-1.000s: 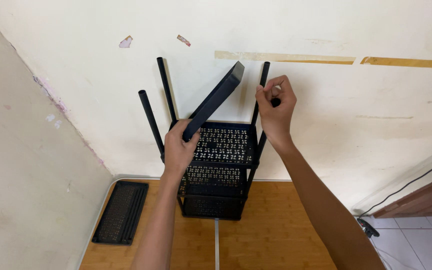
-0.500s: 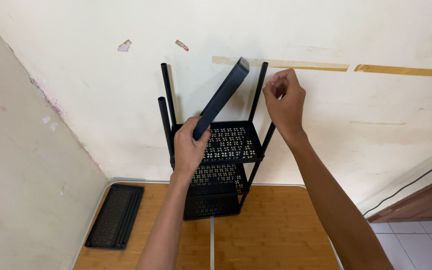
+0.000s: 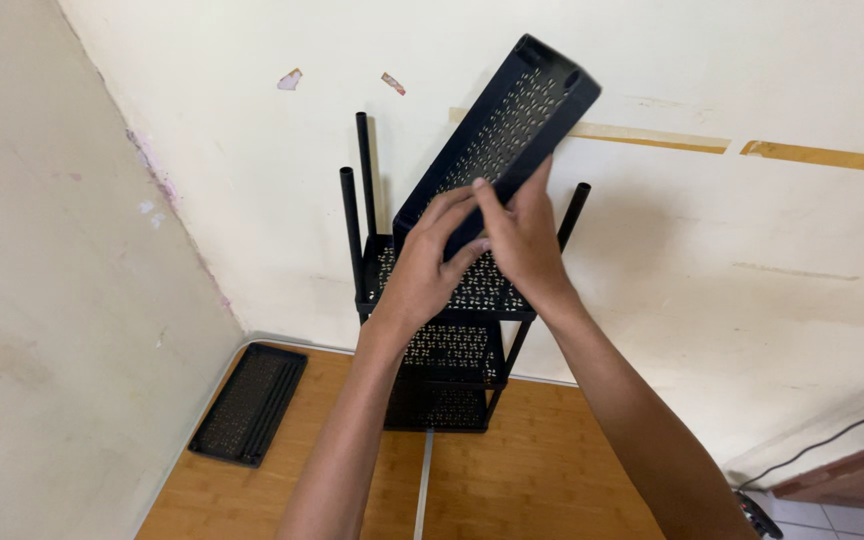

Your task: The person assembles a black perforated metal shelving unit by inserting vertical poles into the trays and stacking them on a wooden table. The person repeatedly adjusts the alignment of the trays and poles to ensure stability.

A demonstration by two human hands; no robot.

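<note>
A black perforated shelf tray [image 3: 502, 135] is gripped, tilted, by the left hand [image 3: 430, 268] and right hand [image 3: 520, 240] above a black tiered rack [image 3: 449, 345]. A second tray [image 3: 249, 403] is seen lying on the wooden surface [image 3: 542, 480].

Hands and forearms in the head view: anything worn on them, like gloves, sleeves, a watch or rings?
Nothing visible. The left hand and right hand are bare, no gloves. Both forearms are bare to the frame's bottom edge; no sleeves, watch or bands show. No rings can be made out.

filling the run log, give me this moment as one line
left hand: grips black perforated shelf tray | right hand: on same tray | tray: tilted above black shelf rack | spare tray: flat on wooden table
</note>
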